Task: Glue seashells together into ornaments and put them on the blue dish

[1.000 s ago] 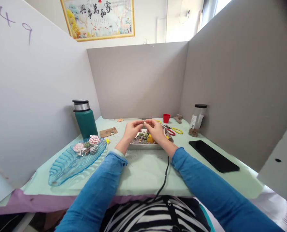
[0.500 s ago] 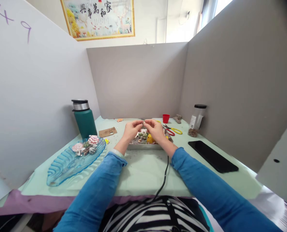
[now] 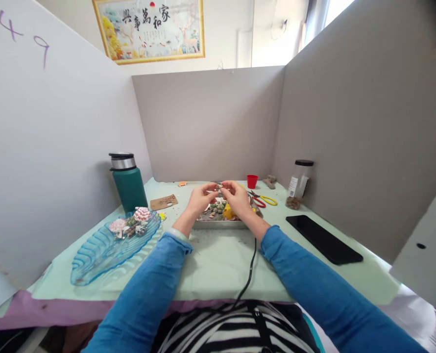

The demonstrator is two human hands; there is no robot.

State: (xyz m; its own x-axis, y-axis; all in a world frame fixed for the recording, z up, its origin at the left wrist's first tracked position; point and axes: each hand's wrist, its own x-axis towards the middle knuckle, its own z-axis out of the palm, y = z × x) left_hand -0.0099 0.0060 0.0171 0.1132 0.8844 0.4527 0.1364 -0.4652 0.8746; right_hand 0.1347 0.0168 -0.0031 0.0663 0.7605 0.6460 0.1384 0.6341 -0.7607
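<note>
My left hand point(image 3: 202, 197) and my right hand point(image 3: 235, 195) meet fingertip to fingertip over the back of a shallow tray point(image 3: 221, 224). Between their pinched fingers is a small pale piece point(image 3: 219, 187), too small to name. Beneath my hands the tray holds dark grey material with green succulent-like pieces point(image 3: 215, 210), a yellow figure point(image 3: 229, 212) and small pale bits. My wrists and forearms hide parts of the tray's sides.
At left a blue glass dish point(image 3: 104, 252) holds shells, near a green bottle point(image 3: 128, 186) and a brown card point(image 3: 163, 202). At right are scissors point(image 3: 265, 199), a red cup point(image 3: 252, 182), a jar point(image 3: 299, 185) and a black phone point(image 3: 323, 238). A black cable point(image 3: 250, 269) crosses the front edge.
The left thumb has lowered slightly away from the fingertips, and the fingers have shifted a little around the small piece. Both hands stay above the tray.
</note>
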